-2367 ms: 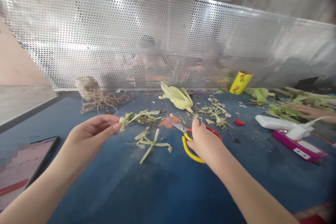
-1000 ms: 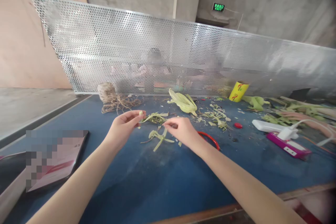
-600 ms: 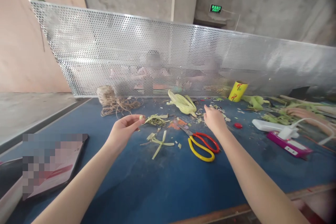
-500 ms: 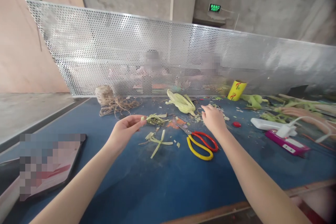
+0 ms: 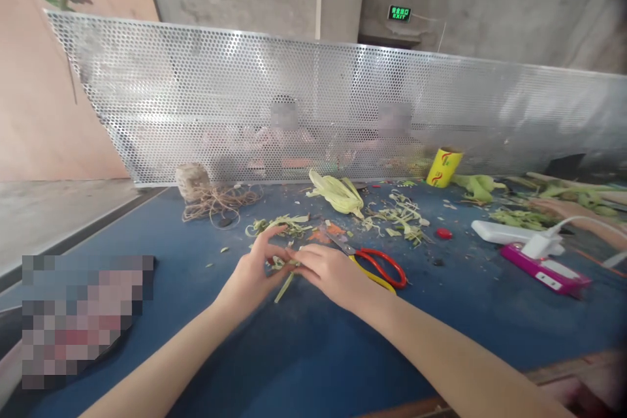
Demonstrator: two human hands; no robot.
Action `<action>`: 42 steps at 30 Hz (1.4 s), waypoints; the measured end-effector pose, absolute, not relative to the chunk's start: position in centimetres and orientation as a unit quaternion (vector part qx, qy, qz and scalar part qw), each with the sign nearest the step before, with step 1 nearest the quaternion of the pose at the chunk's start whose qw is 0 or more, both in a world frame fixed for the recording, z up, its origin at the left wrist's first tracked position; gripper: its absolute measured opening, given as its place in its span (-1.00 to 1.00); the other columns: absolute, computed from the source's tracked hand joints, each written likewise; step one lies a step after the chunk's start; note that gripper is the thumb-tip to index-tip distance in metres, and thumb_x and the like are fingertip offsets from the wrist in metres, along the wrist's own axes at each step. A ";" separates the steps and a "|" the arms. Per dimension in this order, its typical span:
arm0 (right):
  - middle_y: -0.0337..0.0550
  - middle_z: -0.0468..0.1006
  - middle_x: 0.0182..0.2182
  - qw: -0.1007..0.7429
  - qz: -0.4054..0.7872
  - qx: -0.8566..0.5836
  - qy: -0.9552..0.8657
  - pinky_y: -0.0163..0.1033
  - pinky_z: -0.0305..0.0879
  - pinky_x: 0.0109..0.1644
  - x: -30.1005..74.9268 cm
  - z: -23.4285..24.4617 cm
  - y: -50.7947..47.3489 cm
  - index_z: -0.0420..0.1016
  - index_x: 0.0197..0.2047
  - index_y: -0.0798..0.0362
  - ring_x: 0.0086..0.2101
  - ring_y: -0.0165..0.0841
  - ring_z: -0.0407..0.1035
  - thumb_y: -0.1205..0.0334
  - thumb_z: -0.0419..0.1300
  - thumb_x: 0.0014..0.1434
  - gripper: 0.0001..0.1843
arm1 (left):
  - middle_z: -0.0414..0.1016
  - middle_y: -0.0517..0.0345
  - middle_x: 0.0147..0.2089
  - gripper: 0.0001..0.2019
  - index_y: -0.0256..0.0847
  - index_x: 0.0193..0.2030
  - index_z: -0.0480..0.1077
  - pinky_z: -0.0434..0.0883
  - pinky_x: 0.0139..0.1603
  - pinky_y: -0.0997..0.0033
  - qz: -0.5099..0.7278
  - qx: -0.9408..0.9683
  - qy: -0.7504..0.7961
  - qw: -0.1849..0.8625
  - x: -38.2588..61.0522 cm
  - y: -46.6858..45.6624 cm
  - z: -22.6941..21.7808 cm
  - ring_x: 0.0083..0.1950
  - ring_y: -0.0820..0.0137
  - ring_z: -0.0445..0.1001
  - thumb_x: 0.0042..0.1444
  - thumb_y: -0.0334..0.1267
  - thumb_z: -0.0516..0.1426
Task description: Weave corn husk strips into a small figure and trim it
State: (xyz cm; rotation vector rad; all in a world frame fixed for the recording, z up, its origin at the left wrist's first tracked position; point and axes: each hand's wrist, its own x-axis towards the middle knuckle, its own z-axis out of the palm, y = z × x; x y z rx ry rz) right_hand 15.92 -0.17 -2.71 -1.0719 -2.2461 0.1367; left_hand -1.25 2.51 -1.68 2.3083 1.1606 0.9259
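Note:
My left hand [image 5: 255, 271] and my right hand [image 5: 336, 274] meet over the table, their fingertips pinched together on pale green corn husk strips [image 5: 284, 289]. One strip end sticks out below the fingers; most of the piece is covered by them. Scissors [image 5: 385, 264] with one red and one yellow handle lie beside my right hand, which partly hides the yellow loop. Behind my left hand is a small heap of shredded husk [image 5: 284, 225]. Farther back lies a pale green corn husk bundle [image 5: 337, 194].
Tangled twine [image 5: 218, 202] lies by a pale roll [image 5: 191, 181] at the back left. A yellow roll [image 5: 443, 167], husk scraps [image 5: 404, 219], a red bit [image 5: 443, 234] and a purple power strip [image 5: 543, 269] are rightward. Another person's hand [image 5: 563, 210] reaches among leaves. A perforated metal screen [image 5: 196, 91] borders the table.
My left hand has moved right and down, off the shredded heap. My right hand has come left and down from beside the scraps. Both now hold the husk strips that lay crossed on the table.

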 end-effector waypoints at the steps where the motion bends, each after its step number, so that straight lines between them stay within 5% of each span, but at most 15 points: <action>1: -0.04 0.48 -0.14 0.319 0.057 -0.408 -0.854 -0.24 0.29 -0.07 16.2 -2.8 -0.2 0.39 -0.03 0.09 -0.12 -0.30 0.37 0.30 0.02 0.21 -0.72 | 0.51 0.22 -0.33 -0.48 -0.15 0.13 0.02 0.36 -0.22 0.39 0.329 0.826 0.414 0.197 -1.1 2.4 -1.8 -0.32 0.36 0.45 0.03 -0.22 0.09; 11: -0.09 0.55 -0.31 0.331 0.089 -0.446 -0.827 -0.31 0.27 -0.18 16.4 -2.3 -0.3 0.48 -0.20 0.10 -0.26 -0.33 0.42 0.29 0.08 0.18 -0.81 | 0.49 0.02 -0.18 -0.48 -0.22 0.20 -0.10 0.25 0.04 0.21 0.319 0.897 0.302 -0.046 -1.0 2.8 -3.0 0.00 0.24 0.40 0.12 -0.34 0.02; 14: -0.04 0.54 -0.31 0.336 0.089 -0.470 -0.811 -0.27 0.25 -0.20 16.9 -2.3 0.2 0.49 -0.26 0.13 -0.27 -0.30 0.41 0.33 0.09 0.16 -0.84 | 0.47 -0.02 -0.13 -0.47 -0.22 0.17 0.01 0.26 0.01 0.15 0.281 0.890 0.358 -0.025 -0.9 2.8 -2.6 -0.01 0.17 0.39 0.07 -0.24 0.06; 17: -0.07 0.55 -0.35 0.360 0.096 -0.494 -0.786 -0.27 0.23 -0.20 18.0 -2.4 1.0 0.50 -0.31 0.10 -0.29 -0.32 0.41 0.30 0.10 0.16 -0.84 | 0.46 -0.02 -0.09 -0.65 -0.16 -0.05 0.32 0.24 0.00 0.12 0.238 0.885 0.399 -0.012 -1.3 2.9 -2.1 -0.01 0.11 0.37 0.01 -0.11 0.09; 24: -0.16 0.55 -0.46 0.417 0.177 -0.512 -0.730 -0.33 0.24 -0.34 19.5 -2.2 1.9 0.52 -0.38 0.09 -0.45 -0.40 0.39 0.31 0.13 0.09 -0.87 | 0.53 0.06 -0.39 -0.80 -0.10 -0.46 0.47 0.32 -0.24 0.29 0.201 0.889 0.407 0.064 -1.9 3.6 -1.7 -0.27 0.18 0.46 0.03 -0.16 0.05; 35: -0.09 0.57 -0.25 0.457 0.423 -0.457 -0.635 -0.25 0.39 -0.21 18.8 -2.1 2.1 0.49 -0.25 0.10 -0.27 -0.34 0.47 0.16 0.17 0.05 -0.77 | 0.48 0.16 -0.36 -0.88 -0.09 -0.40 0.37 0.32 -0.27 0.43 0.348 0.831 0.431 0.049 -2.0 2.9 -1.5 -0.33 0.30 0.44 0.03 -0.17 0.04; 42: -0.12 0.57 -0.39 0.457 0.501 -0.430 -0.596 -0.31 0.41 -0.37 18.5 -2.3 1.8 0.48 -0.32 0.10 -0.32 -0.33 0.47 0.17 0.21 0.02 -0.81 | 0.53 0.17 -0.39 -0.82 -0.09 -0.34 0.35 0.38 -0.40 0.45 0.323 0.790 0.466 0.234 -1.1 2.3 -2.1 -0.39 0.29 0.50 0.02 -0.07 0.06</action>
